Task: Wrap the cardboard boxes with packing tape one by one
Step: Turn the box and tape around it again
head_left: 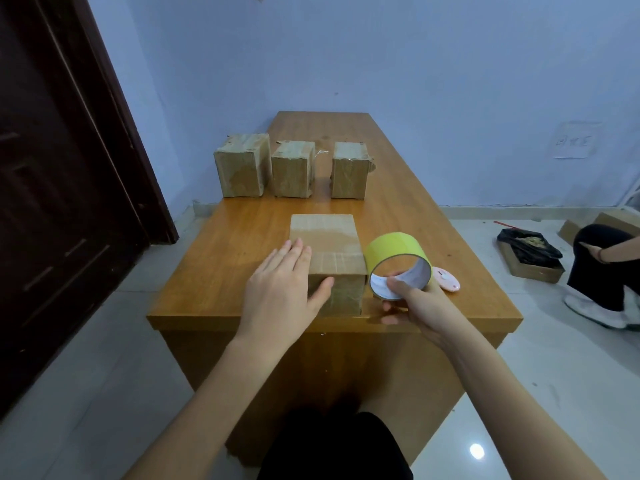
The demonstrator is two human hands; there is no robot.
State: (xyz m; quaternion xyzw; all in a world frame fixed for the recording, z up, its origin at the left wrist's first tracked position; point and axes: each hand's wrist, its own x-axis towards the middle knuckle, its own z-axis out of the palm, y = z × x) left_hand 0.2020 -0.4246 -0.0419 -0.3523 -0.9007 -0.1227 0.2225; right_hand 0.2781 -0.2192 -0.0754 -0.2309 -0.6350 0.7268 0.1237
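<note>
While the left hand (pixel 284 282) lies flat with straight fingers on the top of the near cardboard box (pixel 327 258), thumb down its near face, the right hand (pixel 412 303) pinches the rim of the yellow tape roll (pixel 398 261), thumb inside the core, just beside the box's right side. Both sit close to the near edge of the worktop (pixel 214 271). The box looks light and stiff-walled, likely to slide under the tape's pull, so pressing from above seems the sensible hold. The roll is rigid and light; gripping through its core should let it turn freely. A small pink object (pixel 448 280) lies just behind the roll. Farther back, three taped boxes (pixel 292 169) stand in a row toward the left edge.
</note>
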